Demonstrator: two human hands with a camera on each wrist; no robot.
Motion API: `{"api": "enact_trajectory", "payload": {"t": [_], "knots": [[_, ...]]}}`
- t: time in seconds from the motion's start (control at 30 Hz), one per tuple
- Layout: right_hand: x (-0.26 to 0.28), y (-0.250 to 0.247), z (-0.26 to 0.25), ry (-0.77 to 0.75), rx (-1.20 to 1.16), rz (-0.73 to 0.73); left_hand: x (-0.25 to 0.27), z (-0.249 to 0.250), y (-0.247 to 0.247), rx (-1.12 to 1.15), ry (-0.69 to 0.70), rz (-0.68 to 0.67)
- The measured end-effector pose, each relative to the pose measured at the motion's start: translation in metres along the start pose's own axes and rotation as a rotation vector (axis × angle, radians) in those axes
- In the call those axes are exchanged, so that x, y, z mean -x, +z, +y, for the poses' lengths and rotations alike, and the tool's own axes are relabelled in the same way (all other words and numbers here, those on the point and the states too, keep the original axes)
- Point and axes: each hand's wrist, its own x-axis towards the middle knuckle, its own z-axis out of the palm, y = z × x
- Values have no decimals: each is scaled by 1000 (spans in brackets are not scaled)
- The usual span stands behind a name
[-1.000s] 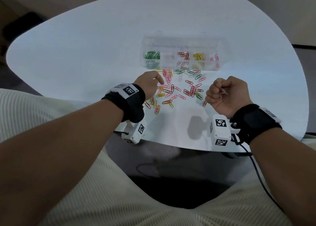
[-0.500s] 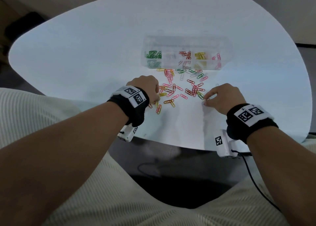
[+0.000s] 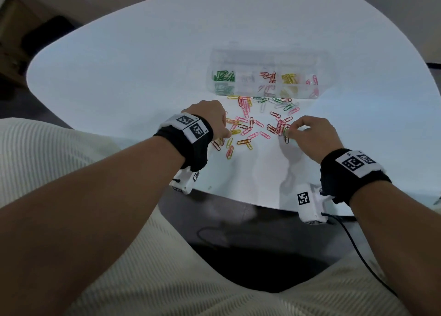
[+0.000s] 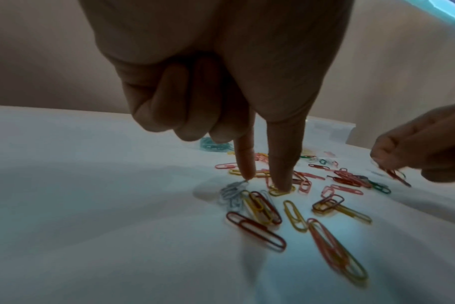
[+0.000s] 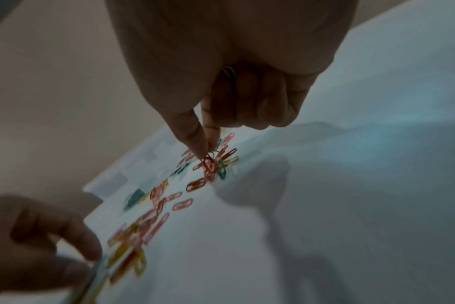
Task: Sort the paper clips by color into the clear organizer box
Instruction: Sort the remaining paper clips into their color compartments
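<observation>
A clear organizer box (image 3: 267,60) lies at the far middle of the white table (image 3: 143,77), with green (image 3: 224,76), red, yellow and pink clips in separate compartments. Loose paper clips (image 3: 248,124) of mixed colours are scattered in front of it. My left hand (image 4: 263,183) is at the pile's left edge. Its thumb (image 4: 282,164) presses a yellow clip (image 4: 275,192), its forefinger touches white clips (image 4: 231,193), and the other fingers are curled. My right hand (image 5: 208,156) pinches a clip (image 3: 286,135) at the pile's right edge, and its curled fingers hold wire clips (image 5: 229,75).
The table's near edge (image 3: 238,196) runs just below both wrists. A black cable (image 3: 365,258) trails from the right wrist camera over the dark floor. My lap in cream ribbed cloth (image 3: 71,160) fills the foreground.
My right hand turned palm down and dropped from above the table onto the pile's right edge. My left hand slid toward me, down the pile's left side.
</observation>
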Motion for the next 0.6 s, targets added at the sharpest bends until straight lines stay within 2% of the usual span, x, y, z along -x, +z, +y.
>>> {"api": "enact_trajectory", "payload": {"t": [0.1,0.2,0.6], "knots": [[2,-6,-4,26,-241,20,-1,0,6,-48,2,-18],[3,-10,-7,69,-346,26,-2,1,8,-66,6,-8],[8,-3,-10,132,-381,-9,-2,13,15,-263,44,83]]}}
